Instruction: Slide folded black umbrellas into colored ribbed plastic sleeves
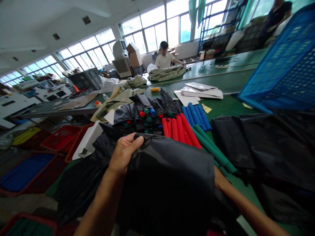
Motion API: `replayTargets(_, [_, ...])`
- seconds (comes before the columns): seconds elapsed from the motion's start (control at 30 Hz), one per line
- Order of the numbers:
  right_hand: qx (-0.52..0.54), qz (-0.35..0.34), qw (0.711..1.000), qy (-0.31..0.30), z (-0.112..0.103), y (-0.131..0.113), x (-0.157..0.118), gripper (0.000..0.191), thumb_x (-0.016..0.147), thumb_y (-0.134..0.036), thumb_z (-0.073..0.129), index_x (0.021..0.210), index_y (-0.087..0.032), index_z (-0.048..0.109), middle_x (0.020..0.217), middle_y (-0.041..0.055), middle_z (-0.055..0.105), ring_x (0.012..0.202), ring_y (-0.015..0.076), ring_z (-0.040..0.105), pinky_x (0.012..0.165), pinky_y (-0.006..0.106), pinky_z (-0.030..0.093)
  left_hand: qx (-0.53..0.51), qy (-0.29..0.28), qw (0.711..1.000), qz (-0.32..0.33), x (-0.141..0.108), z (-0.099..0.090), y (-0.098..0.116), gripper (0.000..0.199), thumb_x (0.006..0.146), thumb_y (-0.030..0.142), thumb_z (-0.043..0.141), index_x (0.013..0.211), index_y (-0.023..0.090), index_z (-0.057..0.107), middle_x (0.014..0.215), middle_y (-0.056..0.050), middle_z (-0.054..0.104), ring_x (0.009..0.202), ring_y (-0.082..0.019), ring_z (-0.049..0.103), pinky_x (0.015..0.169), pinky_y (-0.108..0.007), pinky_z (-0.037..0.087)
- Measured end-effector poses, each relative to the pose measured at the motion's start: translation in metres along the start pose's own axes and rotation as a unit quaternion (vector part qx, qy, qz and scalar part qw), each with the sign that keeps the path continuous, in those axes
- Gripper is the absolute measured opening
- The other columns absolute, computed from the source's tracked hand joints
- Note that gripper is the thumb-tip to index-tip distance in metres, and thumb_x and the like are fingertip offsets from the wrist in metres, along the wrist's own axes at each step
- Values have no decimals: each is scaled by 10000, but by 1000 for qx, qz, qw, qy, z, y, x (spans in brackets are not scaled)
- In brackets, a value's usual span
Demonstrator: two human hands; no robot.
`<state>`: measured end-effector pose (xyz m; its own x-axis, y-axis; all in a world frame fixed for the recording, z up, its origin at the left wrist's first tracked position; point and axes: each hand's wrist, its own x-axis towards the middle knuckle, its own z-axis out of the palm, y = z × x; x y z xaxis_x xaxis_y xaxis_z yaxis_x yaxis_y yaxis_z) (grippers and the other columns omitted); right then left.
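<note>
My left hand [125,151] is closed on the top edge of a black plastic bag [169,170], thumb in front. The bag hangs wide across the middle of the view. At its right edge my right hand [218,177] goes behind or into the black material; only the wrist side shows, and its fingers are hidden. Just beyond the bag lie bundles of red tubes [180,131], green tubes [213,150] and blue tubes [196,116]. Behind it, to the left, black bags [145,114] are stacked with red, green and blue round ends showing.
Black bags [273,144] lie at the right, under a tilted blue plastic basket [278,68]. White sheets [201,91] rest on the green table [221,77]. Red crates [27,172] stand low at the left. A person [164,60] sits across the table with olive fabric [167,73].
</note>
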<state>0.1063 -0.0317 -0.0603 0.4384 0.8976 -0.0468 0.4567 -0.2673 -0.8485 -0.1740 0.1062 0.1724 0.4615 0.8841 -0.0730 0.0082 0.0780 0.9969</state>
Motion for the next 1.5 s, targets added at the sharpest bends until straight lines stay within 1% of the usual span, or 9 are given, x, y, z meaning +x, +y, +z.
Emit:
replayTargets(0.17, [499,116,818,-262,-2,-55,3,830,833,-748,122,1092,-151,637,1097,175,667,1005,294,633,832,470,483,-51,-118,991,-41,34,-5,-70,468,670,356,751,1074,153,629,915,-64,702,778,-198,658,769,-341,519])
replayTargets(0.37, [672,130,707,-180,1,-27,28,631,876,-682,276,1038,-171,610,942,131,720,867,251,683,816,467,500,141,-291,933,-155,45,-27,-141,373,640,375,740,885,102,673,809,-16,686,729,-185,621,712,-290,488])
replayTargets(0.5, [619,183,760,-81,1,-14,45,320,858,-496,537,875,-189,624,727,50,721,646,187,679,694,361,539,312,-318,886,-129,51,-43,-138,329,607,329,727,888,160,697,851,13,693,843,-208,617,765,-276,464])
replayTargets(0.63, [517,144,837,-107,0,-31,52,259,680,-271,763,899,-158,682,821,55,730,679,163,665,654,272,509,507,-233,826,-85,60,-43,-122,391,567,426,746,865,176,709,759,-15,669,783,-221,615,715,-279,452])
replayTargets(0.8, [363,8,915,-179,-12,-82,45,325,702,-333,735,964,-140,728,866,62,724,800,188,646,751,299,488,450,6,887,97,92,-14,-101,506,838,511,457,1122,134,640,1006,-107,641,907,-196,605,828,-297,450])
replayTargets(0.93, [268,-76,928,-249,-31,-126,33,217,742,-279,689,911,-157,750,860,35,712,806,163,615,756,268,471,380,-106,910,126,123,12,-87,562,833,552,472,1211,154,594,1170,-116,603,906,-175,615,805,-281,468])
replayTargets(1.1, [177,-71,932,-308,-62,-157,23,177,778,-242,605,845,-147,738,683,-11,628,510,62,477,491,173,403,245,-304,916,-88,125,35,-67,721,819,701,361,1213,137,576,900,-75,672,354,-25,357,387,-209,229])
replayTargets(1.27, [148,-34,933,-327,-94,-176,18,150,715,-179,591,803,-145,706,656,-16,576,528,76,514,482,173,423,193,-352,904,-148,107,51,-55,696,753,715,480,987,93,684,638,-9,591,357,-6,284,382,-196,159])
replayTargets(1.5, [144,-33,944,-294,-122,-204,66,328,721,-443,705,773,-122,664,623,-3,575,534,88,525,522,207,458,117,-386,899,-171,112,41,-30,455,612,529,756,773,111,675,601,0,580,454,-64,495,445,-188,391])
